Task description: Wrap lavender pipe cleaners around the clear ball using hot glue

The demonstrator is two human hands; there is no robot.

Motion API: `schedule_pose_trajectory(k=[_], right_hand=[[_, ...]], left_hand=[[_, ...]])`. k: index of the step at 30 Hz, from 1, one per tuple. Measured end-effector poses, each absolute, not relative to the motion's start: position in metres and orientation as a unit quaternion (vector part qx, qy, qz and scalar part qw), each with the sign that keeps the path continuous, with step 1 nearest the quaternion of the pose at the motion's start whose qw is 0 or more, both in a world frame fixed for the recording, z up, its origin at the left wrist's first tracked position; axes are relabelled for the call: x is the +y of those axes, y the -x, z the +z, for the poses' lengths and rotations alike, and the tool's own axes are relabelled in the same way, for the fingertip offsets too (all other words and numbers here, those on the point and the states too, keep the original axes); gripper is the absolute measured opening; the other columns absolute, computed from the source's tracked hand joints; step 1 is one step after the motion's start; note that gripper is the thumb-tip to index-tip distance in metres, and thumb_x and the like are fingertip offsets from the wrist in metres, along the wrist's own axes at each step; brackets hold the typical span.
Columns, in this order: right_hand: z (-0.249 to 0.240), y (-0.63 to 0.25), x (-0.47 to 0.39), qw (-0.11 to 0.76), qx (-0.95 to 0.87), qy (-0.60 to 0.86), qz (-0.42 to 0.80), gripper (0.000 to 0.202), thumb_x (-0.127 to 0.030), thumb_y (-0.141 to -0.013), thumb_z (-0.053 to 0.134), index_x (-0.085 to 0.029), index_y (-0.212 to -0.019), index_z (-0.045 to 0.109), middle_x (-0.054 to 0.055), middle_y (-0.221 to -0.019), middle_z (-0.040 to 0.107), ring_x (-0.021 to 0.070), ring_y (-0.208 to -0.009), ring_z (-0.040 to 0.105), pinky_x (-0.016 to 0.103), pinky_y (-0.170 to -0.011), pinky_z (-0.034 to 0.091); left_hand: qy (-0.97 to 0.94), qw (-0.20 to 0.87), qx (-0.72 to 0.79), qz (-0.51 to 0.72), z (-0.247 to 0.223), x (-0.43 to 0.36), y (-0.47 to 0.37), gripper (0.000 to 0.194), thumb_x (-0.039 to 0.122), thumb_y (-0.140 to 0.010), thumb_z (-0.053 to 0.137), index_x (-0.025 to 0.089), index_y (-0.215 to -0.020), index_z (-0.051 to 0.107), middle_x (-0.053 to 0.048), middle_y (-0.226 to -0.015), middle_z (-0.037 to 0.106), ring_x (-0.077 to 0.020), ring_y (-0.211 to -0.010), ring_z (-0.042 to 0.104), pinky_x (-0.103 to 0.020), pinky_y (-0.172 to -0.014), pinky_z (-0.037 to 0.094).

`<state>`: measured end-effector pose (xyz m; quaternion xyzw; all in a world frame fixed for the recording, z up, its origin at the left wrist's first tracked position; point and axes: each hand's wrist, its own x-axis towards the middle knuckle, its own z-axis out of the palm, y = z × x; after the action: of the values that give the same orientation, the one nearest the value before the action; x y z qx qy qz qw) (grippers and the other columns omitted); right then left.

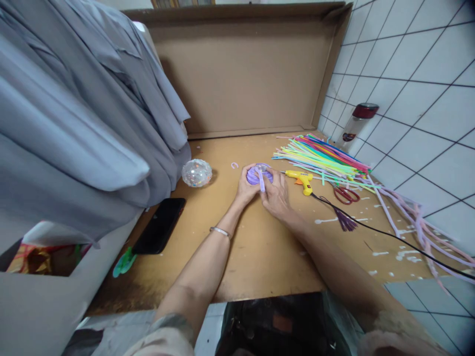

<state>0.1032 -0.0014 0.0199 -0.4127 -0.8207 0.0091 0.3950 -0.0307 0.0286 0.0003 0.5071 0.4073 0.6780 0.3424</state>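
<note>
Near the middle of the table, both hands close around a round purple coil of pipe cleaner, with a loose purple end hanging from its front. My left hand grips the coil's left side; a silver bangle is on that wrist. On the opposite side, my right hand has its fingers bent against the coil and the loose end. A yellow hot glue gun lies just right of my right hand. Some of the coil is covered by the fingers.
Beyond the glue gun are a bundle of colourful pipe cleaners, red-handled scissors, a purple tassel and a jar. Leftward are a clear ball, a black phone and a grey cloth. Cardboard stands behind.
</note>
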Motion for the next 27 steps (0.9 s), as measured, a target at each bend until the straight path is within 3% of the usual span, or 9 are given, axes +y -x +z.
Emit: schedule_pose_trajectory(k=[5, 16, 20, 27], right_hand=[[0.015, -0.104, 0.002, 0.426, -0.816, 0.389, 0.024, 0.06, -0.019, -0.086, 0.048, -0.018, -0.145, 0.049, 0.015, -0.143, 0.052, 0.0329, -0.129, 0.045, 0.052, -0.109, 0.042], [0.018, -0.102, 0.0, 0.392, -0.828, 0.401, 0.002, 0.064, -0.01, -0.083, 0.048, -0.024, -0.145, 0.054, 0.015, -0.146, 0.049, 0.0358, -0.132, 0.042, 0.058, -0.107, 0.044], [0.024, -0.101, -0.003, 0.365, -0.828, 0.425, 0.013, 0.065, -0.01, -0.082, 0.048, -0.022, -0.146, 0.053, 0.018, -0.146, 0.048, 0.0386, -0.133, 0.04, 0.06, -0.105, 0.044], [0.025, -0.103, 0.0, 0.384, -0.827, 0.409, 0.018, 0.068, -0.009, -0.08, 0.049, -0.029, -0.145, 0.055, 0.013, -0.14, 0.053, 0.0347, -0.129, 0.044, 0.056, -0.104, 0.047]], left_hand=[[-0.501, 0.354, 0.402, 0.68, 0.0, 0.029, 0.033, 0.076, 0.03, -0.047, 0.092, 0.022, -0.114, 0.058, -0.006, -0.116, 0.066, -0.0257, -0.109, 0.066, -0.04, -0.104, 0.05], [-0.502, 0.355, 0.409, 0.674, 0.005, 0.025, 0.031, 0.079, 0.036, -0.045, 0.096, 0.021, -0.113, 0.058, -0.007, -0.118, 0.066, -0.0259, -0.111, 0.065, -0.039, -0.104, 0.049], [-0.508, 0.346, 0.412, 0.673, 0.005, 0.025, 0.03, 0.078, 0.033, -0.044, 0.097, 0.022, -0.112, 0.059, -0.006, -0.115, 0.067, -0.0261, -0.111, 0.065, -0.04, -0.105, 0.049], [-0.508, 0.342, 0.405, 0.679, 0.003, 0.025, 0.03, 0.077, 0.026, -0.047, 0.095, 0.021, -0.115, 0.059, -0.007, -0.114, 0.067, -0.0279, -0.113, 0.065, -0.042, -0.104, 0.05]])
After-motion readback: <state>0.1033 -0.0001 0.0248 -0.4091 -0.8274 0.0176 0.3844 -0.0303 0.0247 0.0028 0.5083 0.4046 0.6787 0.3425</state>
